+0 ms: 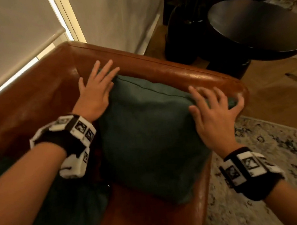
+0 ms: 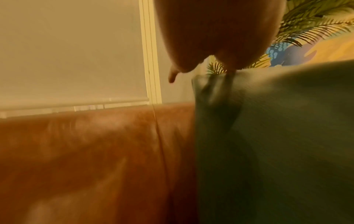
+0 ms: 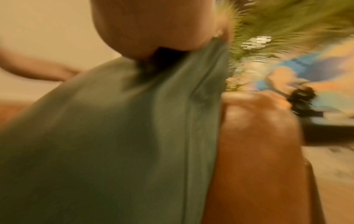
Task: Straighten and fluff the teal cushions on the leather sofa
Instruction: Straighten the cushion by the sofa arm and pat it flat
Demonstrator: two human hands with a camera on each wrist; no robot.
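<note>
A teal cushion (image 1: 145, 130) stands against the arm of the brown leather sofa (image 1: 176, 69), in its corner. My left hand (image 1: 96, 88) lies flat with spread fingers on the cushion's upper left corner. My right hand (image 1: 214, 105) has its fingers spread and slightly bent over the upper right corner. A second teal cushion (image 1: 66, 207) lies at lower left under my left forearm. In the left wrist view the cushion (image 2: 277, 136) fills the right side beside the sofa back (image 2: 86, 159). The right wrist view is blurred; the cushion (image 3: 114, 144) sits against the sofa arm (image 3: 258, 151).
A dark round table (image 1: 254, 26) stands beyond the sofa arm, with another behind it. A patterned rug (image 1: 263, 165) covers the floor at right. A window blind (image 1: 13, 34) is behind the sofa. A palm plant (image 2: 310, 27) rises past the cushion.
</note>
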